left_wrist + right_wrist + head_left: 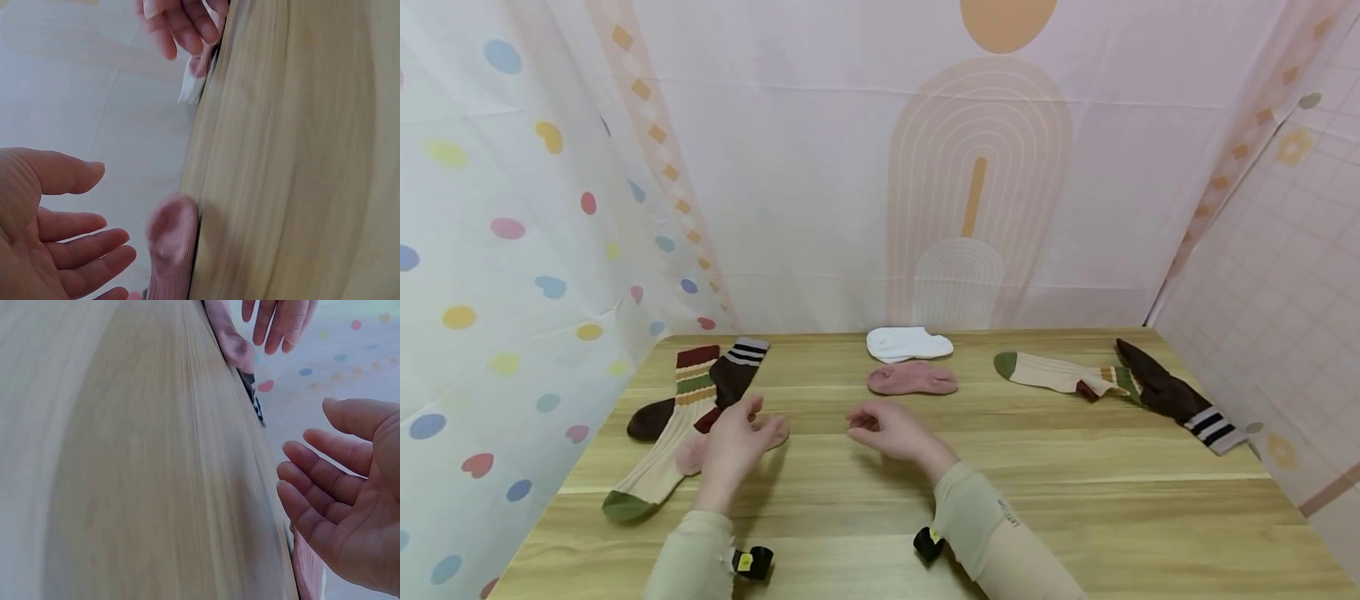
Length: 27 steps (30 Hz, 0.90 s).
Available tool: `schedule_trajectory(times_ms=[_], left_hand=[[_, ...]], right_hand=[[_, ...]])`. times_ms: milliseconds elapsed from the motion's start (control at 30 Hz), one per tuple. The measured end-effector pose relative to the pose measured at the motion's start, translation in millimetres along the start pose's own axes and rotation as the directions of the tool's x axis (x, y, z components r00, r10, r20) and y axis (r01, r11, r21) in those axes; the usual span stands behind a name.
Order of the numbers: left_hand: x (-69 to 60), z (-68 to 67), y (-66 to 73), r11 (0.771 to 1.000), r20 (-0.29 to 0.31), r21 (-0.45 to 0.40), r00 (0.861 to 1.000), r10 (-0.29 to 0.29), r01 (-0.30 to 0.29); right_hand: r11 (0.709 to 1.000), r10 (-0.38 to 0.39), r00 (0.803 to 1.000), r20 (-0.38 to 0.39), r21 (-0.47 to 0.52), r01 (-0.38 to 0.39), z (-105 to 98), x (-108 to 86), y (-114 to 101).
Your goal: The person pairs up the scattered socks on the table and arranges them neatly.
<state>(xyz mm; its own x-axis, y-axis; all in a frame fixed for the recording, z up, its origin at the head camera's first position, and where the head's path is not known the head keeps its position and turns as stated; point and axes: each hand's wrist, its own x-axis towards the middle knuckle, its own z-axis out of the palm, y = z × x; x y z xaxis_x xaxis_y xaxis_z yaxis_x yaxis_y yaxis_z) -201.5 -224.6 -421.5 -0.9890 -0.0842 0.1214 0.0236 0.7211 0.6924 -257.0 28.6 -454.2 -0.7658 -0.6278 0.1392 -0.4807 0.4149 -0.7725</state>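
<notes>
My left hand point(736, 442) hovers over a pink sock point(692, 455) on the left of the table, partly hiding it. In the left wrist view its thumb and fingers are apart and hold nothing, with the pink sock's end point(172, 240) beside them. Toward the middle, my right hand point(897, 433) is above the table, fingers relaxed and holding nothing. Just behind it lies another pink sock point(913, 378), with a white sock point(907, 343) farther back. Beside the left hand, a cream sock point(662, 454) with green toe and striped cuff crosses a dark brown sock point(733, 377).
On the right of the wooden table point(1075, 508), a second cream sock point(1048, 372) with a green toe meets a second dark brown sock point(1165, 392) with a striped grey cuff. Patterned cloth point(805, 183) hangs behind the table and along both sides.
</notes>
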Motion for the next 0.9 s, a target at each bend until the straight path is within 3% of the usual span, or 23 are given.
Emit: schedule_trajectory(times_ms=[200,333,567,800,900], left_hand=[[-2.5,-11.4,-13.6,0.992,-0.012,0.13,1.0,-0.01,0.011],[-2.4,-18.4,-21.0,0.985,0.001,0.171,1.0,-0.007,0.007],[-4.3,-28.1,-28.4,0.987,-0.03,0.156,0.999,-0.031,0.035],[-8.1,-37.9,-38.0,0.984,-0.076,0.175,0.997,-0.002,0.016],[-9.4,-42.0,-42.9,0.981,-0.073,0.186,0.997,-0.035,0.048]], right_hand=[[1.0,0.014,1.0,-0.009,0.013,-0.014,8.6,5.0,-1.4],[1.0,0.031,0.999,-0.011,0.008,-0.03,11.9,5.7,-2.6],[0.998,0.056,0.998,-0.003,0.006,-0.056,16.6,9.3,-5.3],[0.996,0.086,0.996,0.012,-0.016,-0.086,22.6,16.1,-10.1],[0.996,0.09,0.996,0.008,-0.015,-0.089,25.6,18.5,-11.5]])
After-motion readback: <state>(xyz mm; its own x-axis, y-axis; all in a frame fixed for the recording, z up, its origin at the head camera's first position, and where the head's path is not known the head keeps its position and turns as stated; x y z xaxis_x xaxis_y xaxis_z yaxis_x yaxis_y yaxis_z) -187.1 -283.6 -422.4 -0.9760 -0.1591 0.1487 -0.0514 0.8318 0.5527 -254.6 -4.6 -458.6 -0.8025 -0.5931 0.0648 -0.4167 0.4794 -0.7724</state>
